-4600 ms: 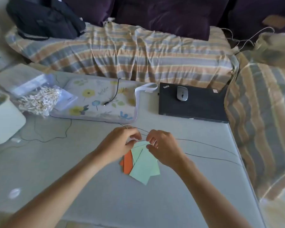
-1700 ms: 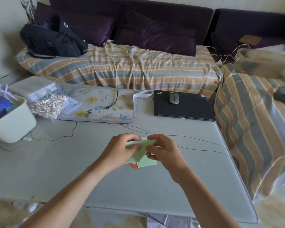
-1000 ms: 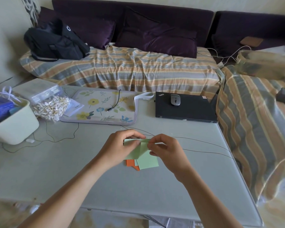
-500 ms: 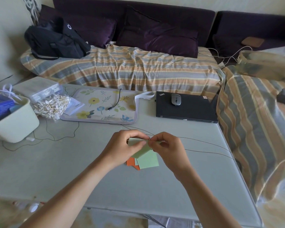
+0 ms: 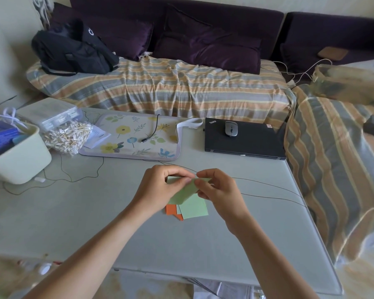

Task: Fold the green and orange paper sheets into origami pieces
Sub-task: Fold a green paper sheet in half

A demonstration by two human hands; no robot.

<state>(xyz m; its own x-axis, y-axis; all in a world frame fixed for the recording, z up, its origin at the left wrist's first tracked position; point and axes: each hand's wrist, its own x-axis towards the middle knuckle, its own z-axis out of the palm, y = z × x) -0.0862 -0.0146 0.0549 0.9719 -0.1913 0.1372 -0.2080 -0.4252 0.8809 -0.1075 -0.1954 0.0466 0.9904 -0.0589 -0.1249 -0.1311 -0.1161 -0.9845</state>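
Here, both hands meet above the middle of the pale grey glass-topped desk (image 5: 78, 214). The left hand (image 5: 160, 188) pinches a light green paper sheet (image 5: 183, 194) between thumb and curled fingers, and the right hand (image 5: 219, 190) pinches the same sheet at its upper edge, fingertips of the 2 hands nearly touching. The sheet is lifted off the desk and bent along a fold between them.

Directly beneath it, flat on the desk, lies a second light green square sheet (image 5: 194, 209), and partly under that an orange paper sheet (image 5: 171, 209) shows at its left and lower edges.

Farther back on the desk sit a closed black laptop (image 5: 246, 143) with a grey computer mouse (image 5: 231, 128) on its lid, a floral-print flat pouch (image 5: 132, 137) with a black cable end on it, a clear bag of small wooden pegs (image 5: 67, 137), and a cream plastic tub (image 5: 20, 160) at the left edge. Thin dark wires trail across the desk behind the hands. Beyond is a sofa under a striped orange and grey cover (image 5: 171, 89), with a black backpack (image 5: 71, 50) on it.
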